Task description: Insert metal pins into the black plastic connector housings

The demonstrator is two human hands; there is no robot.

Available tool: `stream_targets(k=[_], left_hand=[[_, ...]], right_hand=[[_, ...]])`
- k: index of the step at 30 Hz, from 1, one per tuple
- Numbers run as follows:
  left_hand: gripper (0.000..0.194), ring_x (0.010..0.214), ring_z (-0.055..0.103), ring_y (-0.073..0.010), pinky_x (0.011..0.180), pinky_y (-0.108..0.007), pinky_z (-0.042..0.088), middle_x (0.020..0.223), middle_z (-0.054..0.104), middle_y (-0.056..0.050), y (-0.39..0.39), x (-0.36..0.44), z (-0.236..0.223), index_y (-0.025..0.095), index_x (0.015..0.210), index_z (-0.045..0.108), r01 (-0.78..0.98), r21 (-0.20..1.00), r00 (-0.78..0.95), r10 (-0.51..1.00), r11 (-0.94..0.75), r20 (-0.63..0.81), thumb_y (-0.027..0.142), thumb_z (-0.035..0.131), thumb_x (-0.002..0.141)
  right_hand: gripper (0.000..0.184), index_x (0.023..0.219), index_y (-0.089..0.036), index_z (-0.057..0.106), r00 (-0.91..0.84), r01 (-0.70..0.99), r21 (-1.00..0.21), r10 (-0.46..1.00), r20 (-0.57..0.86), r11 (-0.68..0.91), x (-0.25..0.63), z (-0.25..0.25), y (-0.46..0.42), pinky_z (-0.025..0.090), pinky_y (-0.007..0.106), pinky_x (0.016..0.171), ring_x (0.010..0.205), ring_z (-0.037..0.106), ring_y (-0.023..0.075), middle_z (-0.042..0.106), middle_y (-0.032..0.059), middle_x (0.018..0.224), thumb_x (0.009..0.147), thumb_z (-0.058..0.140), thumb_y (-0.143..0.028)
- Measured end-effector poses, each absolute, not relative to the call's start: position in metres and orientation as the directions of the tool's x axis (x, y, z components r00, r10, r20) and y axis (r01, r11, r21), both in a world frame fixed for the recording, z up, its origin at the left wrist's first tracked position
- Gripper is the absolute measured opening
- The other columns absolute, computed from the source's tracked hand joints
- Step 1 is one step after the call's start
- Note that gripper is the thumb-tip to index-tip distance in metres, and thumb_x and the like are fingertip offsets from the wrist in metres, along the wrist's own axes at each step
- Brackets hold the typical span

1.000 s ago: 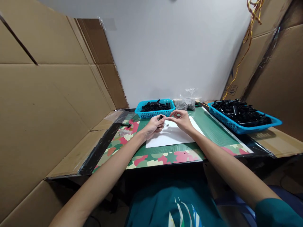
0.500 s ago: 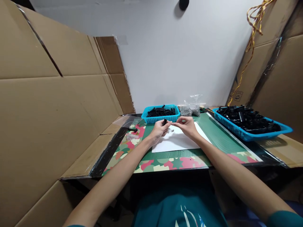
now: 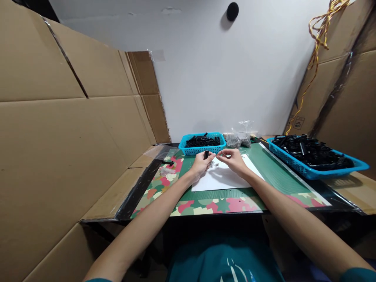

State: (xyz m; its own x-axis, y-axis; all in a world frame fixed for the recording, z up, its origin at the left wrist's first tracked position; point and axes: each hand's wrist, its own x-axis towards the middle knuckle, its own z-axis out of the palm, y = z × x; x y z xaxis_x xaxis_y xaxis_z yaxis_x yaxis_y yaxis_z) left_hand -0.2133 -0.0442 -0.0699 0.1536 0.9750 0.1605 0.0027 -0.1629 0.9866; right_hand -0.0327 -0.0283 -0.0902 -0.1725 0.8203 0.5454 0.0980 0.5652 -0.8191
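My left hand (image 3: 201,163) is closed around a small black plastic part (image 3: 206,154), whose top end sticks up between thumb and fingers. Just to its right, my right hand (image 3: 232,159) makes a pinch, thumb against fingertips; whatever it holds is too small to name. A narrow gap separates the two hands. Under them lies a white sheet of paper (image 3: 223,181), and on it, between the hands, is a scatter of tiny silvery pieces (image 3: 214,164).
Behind my hands stands a blue basket (image 3: 202,150) of black parts. A larger blue basket (image 3: 320,171), heaped with similar parts, is at the right. Clear bags (image 3: 239,140) of small pieces lean by the wall. Cardboard panels (image 3: 67,129) flank the green mat (image 3: 249,150).
My right hand has drawn slightly away from the left, opening a small gap between the fingertips. The black part stays in my left hand. The whole view has shifted a little.
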Motion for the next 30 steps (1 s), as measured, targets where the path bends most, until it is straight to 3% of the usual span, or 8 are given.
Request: stream_targets(k=[6,11,17,20,25,28,30], left_hand=[[0.052,0.042,0.027,-0.0042,0.042,-0.02,0.012,0.055,0.038,0.01,-0.045,-0.214,-0.069,0.017,0.088,0.061,-0.021,0.997,0.196,0.977,-0.078,0.081,0.057,0.089,0.071],[0.041,0.042,0.026,-0.005,0.04,-0.018,0.01,0.06,0.043,0.009,-0.041,-0.216,-0.069,0.017,0.103,0.064,-0.091,0.995,0.249,0.968,0.03,-0.006,0.05,0.079,0.085],[0.024,0.057,0.052,-0.0119,0.049,-0.022,0.041,0.078,0.061,-0.004,-0.035,-0.216,-0.07,0.012,0.114,0.062,-0.313,0.938,0.289,0.956,0.15,-0.056,0.031,0.06,0.099],[0.019,0.058,0.053,-0.0111,0.049,-0.023,0.042,0.081,0.062,-0.004,-0.032,-0.214,-0.073,0.01,0.113,0.063,-0.334,0.939,0.254,0.967,0.081,0.007,0.024,0.061,0.101],[0.032,0.056,0.057,-0.0093,0.051,-0.021,0.043,0.081,0.065,-0.004,-0.028,-0.215,-0.076,0.009,0.108,0.07,-0.222,0.974,0.241,0.966,-0.041,0.096,0.038,0.074,0.096],[0.043,0.053,0.058,-0.0101,0.05,-0.021,0.044,0.075,0.067,-0.004,-0.028,-0.216,-0.078,0.01,0.106,0.07,-0.124,0.99,0.239,0.966,-0.072,0.101,0.051,0.075,0.093],[0.046,0.047,0.053,-0.0097,0.046,-0.02,0.039,0.066,0.064,-0.002,-0.028,-0.217,-0.08,0.012,0.105,0.069,-0.065,0.995,0.232,0.969,-0.075,0.089,0.057,0.068,0.097]], right_hand=[[0.035,0.078,-0.016,0.077,-0.161,0.106,-0.82,0.824,0.544,0.562,-0.032,-0.09,-0.027,0.032,0.029,0.06,0.065,0.041,0.0146,0.053,-0.0004,0.065,0.081,0.075,-0.051],[0.039,0.077,-0.017,0.075,-0.136,0.054,-0.861,0.858,0.495,0.505,-0.032,-0.087,-0.029,0.031,0.028,0.056,0.063,0.041,0.0142,0.056,0.001,0.068,0.08,0.077,-0.055],[0.034,0.079,-0.016,0.075,-0.153,0.05,-0.874,0.869,0.471,0.483,-0.031,-0.088,-0.028,0.033,0.028,0.058,0.065,0.044,0.0145,0.06,0.0022,0.071,0.079,0.077,-0.05],[0.029,0.077,-0.017,0.074,-0.131,0.115,-0.826,0.833,0.538,0.552,-0.031,-0.089,-0.029,0.034,0.029,0.06,0.063,0.043,0.0146,0.054,0.0001,0.065,0.08,0.074,-0.045],[0.02,0.076,-0.018,0.072,-0.04,0.287,-0.711,0.75,0.661,0.642,-0.031,-0.091,-0.032,0.029,0.03,0.058,0.056,0.033,0.013,0.039,-0.0042,0.055,0.083,0.067,-0.036],[0.016,0.077,-0.018,0.073,-0.048,0.385,-0.613,0.678,0.734,0.69,-0.031,-0.094,-0.031,0.031,0.029,0.058,0.054,0.035,0.0127,0.043,-0.0038,0.056,0.084,0.065,-0.031],[0.015,0.078,-0.018,0.073,-0.109,0.456,-0.517,0.622,0.775,0.724,-0.03,-0.097,-0.031,0.032,0.028,0.058,0.054,0.038,0.0124,0.048,-0.0028,0.057,0.086,0.063,-0.027]])
